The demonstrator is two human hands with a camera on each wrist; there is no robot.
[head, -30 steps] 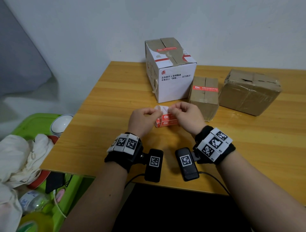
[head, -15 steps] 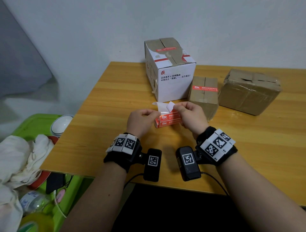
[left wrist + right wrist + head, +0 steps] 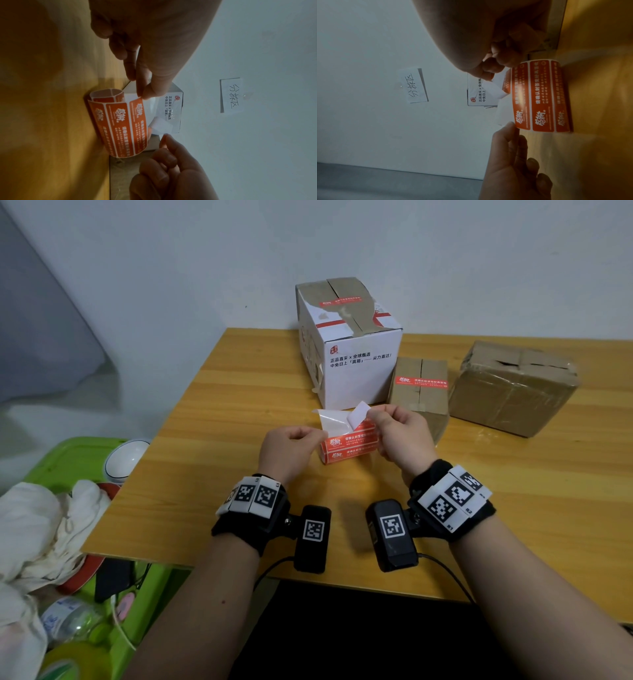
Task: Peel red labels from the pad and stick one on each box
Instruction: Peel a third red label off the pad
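Note:
The red label pad (image 3: 349, 445) stands curled on the wooden table (image 3: 212, 474) between my hands. My left hand (image 3: 318, 434) pinches the pad's white backing sheet (image 3: 330, 421) at its left edge. My right hand (image 3: 371, 416) pinches one red label (image 3: 359, 412) that is partly lifted, its white underside showing. In the left wrist view the curled pad (image 3: 120, 121) sits below my fingers. Behind stand a white box (image 3: 352, 364) and a small brown box (image 3: 419, 402), each bearing a red label, and a larger brown box (image 3: 513, 392).
A green bin (image 3: 68, 453) off the table's left edge holds a white cloth (image 3: 37, 525), a bowl (image 3: 125, 460) and a bottle (image 3: 68, 618). A handwritten paper note (image 3: 414, 85) hangs on the wall behind the boxes.
My right hand has pulled the label corner up and to the right, away from the pad, so more white backing shows. My left hand has stayed on the pad.

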